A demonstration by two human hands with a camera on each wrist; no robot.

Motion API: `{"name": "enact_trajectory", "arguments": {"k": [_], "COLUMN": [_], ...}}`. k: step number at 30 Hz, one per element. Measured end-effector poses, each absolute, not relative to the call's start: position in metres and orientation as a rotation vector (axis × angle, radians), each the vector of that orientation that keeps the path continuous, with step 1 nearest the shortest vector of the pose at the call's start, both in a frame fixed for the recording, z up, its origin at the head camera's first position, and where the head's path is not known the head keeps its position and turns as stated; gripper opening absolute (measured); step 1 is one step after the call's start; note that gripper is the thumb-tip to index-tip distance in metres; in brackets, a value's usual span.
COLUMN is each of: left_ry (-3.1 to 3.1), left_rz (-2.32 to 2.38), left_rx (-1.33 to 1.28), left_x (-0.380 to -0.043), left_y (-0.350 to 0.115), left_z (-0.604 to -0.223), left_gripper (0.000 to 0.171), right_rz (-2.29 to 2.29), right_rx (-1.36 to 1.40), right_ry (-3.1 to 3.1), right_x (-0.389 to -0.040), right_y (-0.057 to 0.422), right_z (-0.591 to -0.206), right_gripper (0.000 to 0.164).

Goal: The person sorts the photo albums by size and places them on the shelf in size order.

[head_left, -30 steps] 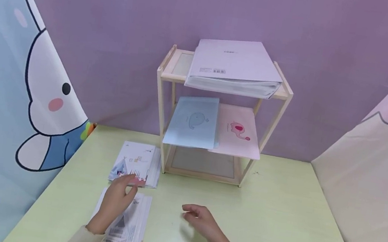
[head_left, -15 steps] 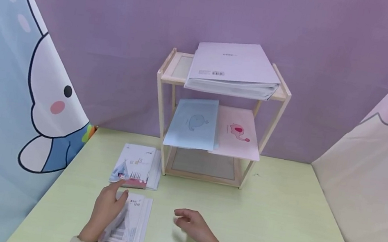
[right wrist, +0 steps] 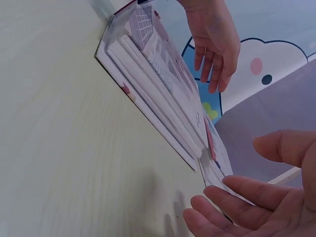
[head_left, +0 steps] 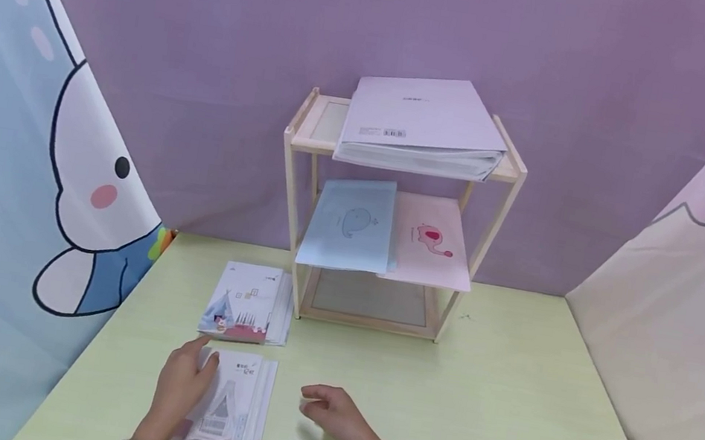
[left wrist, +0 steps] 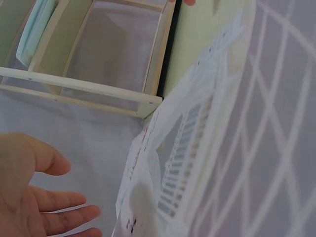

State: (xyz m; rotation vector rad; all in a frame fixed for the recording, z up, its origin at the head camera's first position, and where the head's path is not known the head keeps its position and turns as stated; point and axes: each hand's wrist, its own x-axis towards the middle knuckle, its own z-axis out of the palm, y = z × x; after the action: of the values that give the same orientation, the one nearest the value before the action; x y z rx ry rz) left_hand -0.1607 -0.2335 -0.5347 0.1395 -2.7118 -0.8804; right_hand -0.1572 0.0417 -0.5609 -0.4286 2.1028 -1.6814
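Observation:
My left hand (head_left: 174,392) hovers at the left side of the near stack of notebooks (head_left: 232,402), whose top cover shows a drawn tent and printed lettering. In the left wrist view its fingers (left wrist: 61,200) are spread and empty, with the notebooks beside them. My right hand (head_left: 339,420) hangs over the table to the right of that stack, fingers loosely bent. The right wrist view shows its palm (right wrist: 276,202) holding nothing. Just beyond the left fingertips lies a second stack of notebooks (head_left: 242,302) with a blue tent on the cover.
A small wooden shelf (head_left: 372,320) stands at the back of the pale table (head_left: 522,409). Thick pale lilac books (head_left: 423,121) lie on its top. Its middle tier bears a blue whale booklet (head_left: 351,227) and a pink elephant booklet (head_left: 433,243), both jutting forward.
My left hand has drawn back from the far stack toward the near one. The right hand has drifted left, closer to the near stack. The notebooks stay where they were.

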Motion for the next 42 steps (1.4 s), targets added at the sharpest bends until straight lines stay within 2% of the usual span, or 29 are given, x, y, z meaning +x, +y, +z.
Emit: {"name": "enact_trajectory", "arguments": {"k": [19, 29, 42], "left_ry": [-2.873, -2.953, -3.033], "left_rz": [-0.84, -0.915, -0.949], "left_rx": [0.24, 0.386, 0.452], "left_x": [-0.157, -0.157, -0.153], "left_y": [-0.251, -0.254, -0.261], "left_z": [-0.541, -0.545, -0.55], "left_gripper": [0.051, 0.063, 0.063], "right_rz": [-1.69, -1.73, -1.821], "right_rx": [-0.38, -0.353, -0.242], "right_ry": [2.04, 2.015, 1.93], "right_x": [-0.155, -0.153, -0.153], "right_y": [0.02, 0.011, -0.005], "right_z": [-0.566, -0.568, -0.57], "right_gripper": [0.038, 0.041, 0.04]}}
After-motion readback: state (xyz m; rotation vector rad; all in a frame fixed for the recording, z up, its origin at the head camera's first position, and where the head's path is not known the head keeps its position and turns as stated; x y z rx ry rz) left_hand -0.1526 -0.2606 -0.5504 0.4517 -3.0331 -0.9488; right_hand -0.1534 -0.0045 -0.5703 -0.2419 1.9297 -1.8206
